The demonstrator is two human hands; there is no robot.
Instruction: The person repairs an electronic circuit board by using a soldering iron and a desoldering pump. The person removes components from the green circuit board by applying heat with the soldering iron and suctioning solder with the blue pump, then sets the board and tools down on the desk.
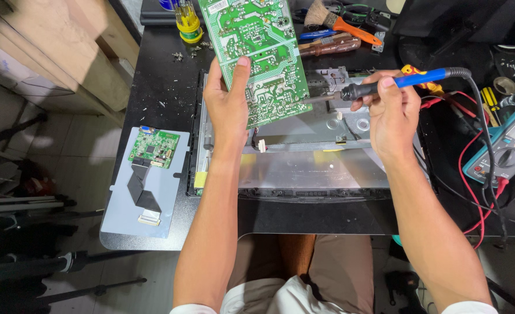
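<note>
The left hand (227,104) grips a large green circuit board (256,55) by its lower left edge, thumb pressed flat on the solder side and the other fingers hidden behind it. The board stands tilted up off the bench, rising from the hand toward 12 o'clock, so most of it lies above and to the 1 o'clock side of the grip.

The right hand (392,110) is closed around a soldering iron (385,86) with a black and blue handle, held like a pen with the fingers pinching the black collar. The iron points toward 9 o'clock, and its metal tip sits at the board's right edge; whether it touches cannot be told. Its cord leaves the handle at 3 o'clock and drops down the right side of the bench.

Beneath both hands lies an opened flat screen (310,163), back side up, with a metal plate showing. At 9 o'clock from the left forearm, well apart, a small green board (154,147) with a flat dark ribbon cable rests on a grey sheet (153,209). At 3 o'clock from the right hand lies a teal meter (510,148) with red leads. At 12 o'clock, behind the board, are a brush (342,22) with an orange handle and a yellow screwdriver set (188,20). Everything rests on a black table (153,87).
</note>
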